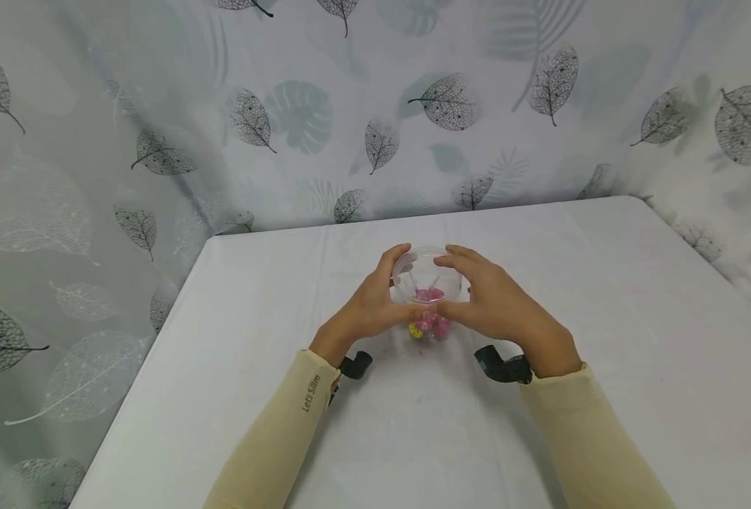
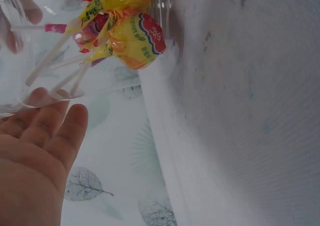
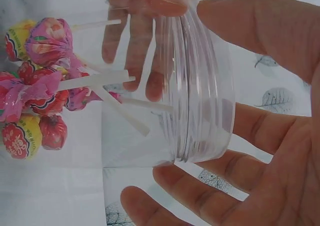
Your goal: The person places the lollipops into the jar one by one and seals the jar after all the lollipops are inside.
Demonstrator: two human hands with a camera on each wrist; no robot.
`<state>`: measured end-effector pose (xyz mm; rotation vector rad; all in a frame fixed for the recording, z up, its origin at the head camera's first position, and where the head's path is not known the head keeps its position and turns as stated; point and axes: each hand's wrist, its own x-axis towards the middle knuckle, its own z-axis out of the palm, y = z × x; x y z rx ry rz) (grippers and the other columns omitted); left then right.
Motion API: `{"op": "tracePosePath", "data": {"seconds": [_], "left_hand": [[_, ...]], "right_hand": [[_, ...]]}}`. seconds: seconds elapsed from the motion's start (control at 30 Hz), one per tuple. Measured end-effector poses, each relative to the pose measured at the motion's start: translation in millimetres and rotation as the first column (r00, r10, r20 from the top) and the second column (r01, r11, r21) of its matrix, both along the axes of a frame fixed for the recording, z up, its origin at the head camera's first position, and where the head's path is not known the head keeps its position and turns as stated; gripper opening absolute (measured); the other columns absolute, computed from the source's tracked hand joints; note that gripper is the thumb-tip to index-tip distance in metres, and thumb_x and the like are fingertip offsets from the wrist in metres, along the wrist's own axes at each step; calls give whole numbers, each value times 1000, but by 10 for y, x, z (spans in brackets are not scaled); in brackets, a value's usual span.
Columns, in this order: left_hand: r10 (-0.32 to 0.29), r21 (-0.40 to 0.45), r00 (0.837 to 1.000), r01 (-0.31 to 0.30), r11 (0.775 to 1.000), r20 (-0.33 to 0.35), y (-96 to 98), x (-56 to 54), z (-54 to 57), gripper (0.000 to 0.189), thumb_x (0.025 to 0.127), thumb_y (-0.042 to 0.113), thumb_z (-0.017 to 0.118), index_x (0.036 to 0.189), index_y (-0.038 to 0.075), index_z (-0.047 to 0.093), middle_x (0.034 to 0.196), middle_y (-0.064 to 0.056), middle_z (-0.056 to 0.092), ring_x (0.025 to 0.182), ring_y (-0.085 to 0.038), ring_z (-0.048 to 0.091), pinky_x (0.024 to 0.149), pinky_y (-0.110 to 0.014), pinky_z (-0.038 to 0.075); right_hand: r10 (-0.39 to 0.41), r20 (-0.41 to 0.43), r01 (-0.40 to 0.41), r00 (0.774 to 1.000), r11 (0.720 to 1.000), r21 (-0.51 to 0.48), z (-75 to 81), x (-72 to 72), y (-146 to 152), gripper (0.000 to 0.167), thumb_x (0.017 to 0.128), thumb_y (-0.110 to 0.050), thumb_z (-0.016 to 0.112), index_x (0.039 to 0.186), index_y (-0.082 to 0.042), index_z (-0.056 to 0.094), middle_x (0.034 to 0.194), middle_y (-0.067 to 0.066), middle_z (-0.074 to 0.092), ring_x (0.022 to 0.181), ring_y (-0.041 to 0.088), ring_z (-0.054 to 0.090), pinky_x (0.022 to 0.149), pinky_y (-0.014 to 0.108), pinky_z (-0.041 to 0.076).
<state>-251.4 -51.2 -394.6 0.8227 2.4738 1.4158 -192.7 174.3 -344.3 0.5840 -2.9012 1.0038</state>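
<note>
A clear jar (image 3: 142,153) of wrapped lollipops stands upright on the table, with a clear screw lid (image 3: 212,108) on its mouth. Inside, the lollipops (image 1: 435,326) have pink, red and yellow wrappers, and their white sticks point up toward the lid. My left hand (image 1: 371,300) holds the jar's upper part from the left, fingers along the far side and thumb in front. From the right, my right hand (image 1: 492,300) grips round the lid, its thumb close to the left thumb. In the left wrist view, my left fingers (image 2: 72,131) lie against the jar wall near the top.
A white cloth covers the table (image 1: 273,318). Leaf-printed curtains (image 1: 311,120) hang behind it and along both sides. A dark strap mount (image 1: 504,364) sits on the right wrist, another on the left.
</note>
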Motion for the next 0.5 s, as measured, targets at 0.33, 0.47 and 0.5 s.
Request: {"op": "tracePosePath", "data": {"seconds": [0.33,0.47,0.5], "left_hand": [[3,-13,999,-2,1000,37,0,-22,-44,109,84,25,90,164,23,17,159,-7,41,140,-27,47,115,-50,42],[-7,-1,1000,7,1000,30,2,-29,-43,109,82,21,89,164,20,18,158,-7,42,140,-23,47,118,-49,39],[-7,-1,999,7,1000,32,2,-29,-44,109,82,21,90,164,21,18,158,-7,42,139,-23,47,118,-49,39]], "right_hand": [[-83,-87,82,993,997,-14,-61,9,-105,70,84,-38,89,134,0,60,152,20,47,140,40,49,112,58,42],[-101,-100,98,990,995,-35,-80,11,-140,69,82,-39,90,126,3,59,145,21,47,130,39,54,105,57,47],[-100,-96,97,990,995,-39,-87,12,-148,69,83,-39,90,126,3,58,146,22,47,131,40,54,105,57,47]]}}
